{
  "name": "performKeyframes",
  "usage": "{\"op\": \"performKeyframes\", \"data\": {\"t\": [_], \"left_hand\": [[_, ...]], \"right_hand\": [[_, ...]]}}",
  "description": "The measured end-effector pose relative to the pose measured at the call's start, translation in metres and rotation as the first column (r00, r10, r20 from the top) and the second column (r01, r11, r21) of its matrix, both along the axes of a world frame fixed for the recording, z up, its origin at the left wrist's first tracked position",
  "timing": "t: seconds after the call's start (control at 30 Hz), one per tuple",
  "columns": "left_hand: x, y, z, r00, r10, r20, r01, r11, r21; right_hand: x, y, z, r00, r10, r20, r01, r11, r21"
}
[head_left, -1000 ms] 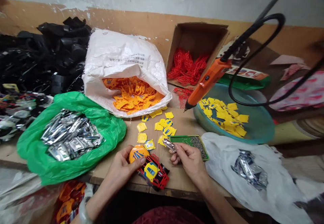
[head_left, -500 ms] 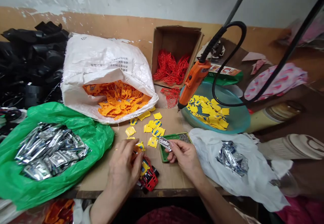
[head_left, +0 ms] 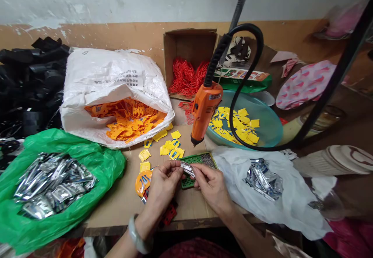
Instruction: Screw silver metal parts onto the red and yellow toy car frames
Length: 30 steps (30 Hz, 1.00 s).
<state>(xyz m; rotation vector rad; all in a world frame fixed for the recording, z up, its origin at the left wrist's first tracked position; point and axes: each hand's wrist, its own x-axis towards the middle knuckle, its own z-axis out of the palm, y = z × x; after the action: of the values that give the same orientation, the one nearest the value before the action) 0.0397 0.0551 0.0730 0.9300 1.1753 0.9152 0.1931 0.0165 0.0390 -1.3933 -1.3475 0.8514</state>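
Observation:
Both my hands meet at the near middle of the cardboard-covered bench. My right hand (head_left: 211, 184) pinches a small silver foil piece (head_left: 187, 169) between thumb and fingers. My left hand (head_left: 163, 184) has its fingertips closed on the same piece's left end. Under my left hand lie an orange round plastic part (head_left: 142, 181) and a red toy frame (head_left: 169, 213), mostly hidden. A green screw tray (head_left: 201, 160) sits just behind my hands. An orange electric screwdriver (head_left: 204, 110) hangs on a black cable above the tray.
A green bag of silver foil pieces (head_left: 55, 182) lies at left. A white sack of orange parts (head_left: 125, 118) stands behind it. A cardboard box of red parts (head_left: 186, 75), a teal bowl (head_left: 271, 122) of yellow stickers, loose yellow stickers (head_left: 170, 145) and a white bag (head_left: 268, 188) fill the rest.
My left hand left the orange part and toy frame and rose to grip the foil piece held by my right hand. The view swung right, and the hanging screwdriver now appears closer to the middle.

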Motion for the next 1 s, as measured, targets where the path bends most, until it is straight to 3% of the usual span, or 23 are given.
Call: {"op": "performKeyframes", "data": {"t": [0.4,0.63,1.0], "left_hand": [[0.007,0.004,-0.008,0.999,-0.035,0.007,0.035,0.999,-0.008],[0.007,0.006,-0.007,0.999,-0.030,-0.015,0.030,1.000,0.006],[0.010,0.005,-0.012,0.998,-0.062,0.000,0.062,0.998,-0.002]], "right_hand": [[0.008,-0.004,-0.004,0.999,0.031,0.025,-0.032,0.999,0.043],[0.005,-0.008,-0.012,0.987,0.023,-0.157,-0.035,0.997,-0.075],[0.009,-0.006,-0.007,0.949,0.012,-0.314,-0.082,0.974,-0.212]]}}
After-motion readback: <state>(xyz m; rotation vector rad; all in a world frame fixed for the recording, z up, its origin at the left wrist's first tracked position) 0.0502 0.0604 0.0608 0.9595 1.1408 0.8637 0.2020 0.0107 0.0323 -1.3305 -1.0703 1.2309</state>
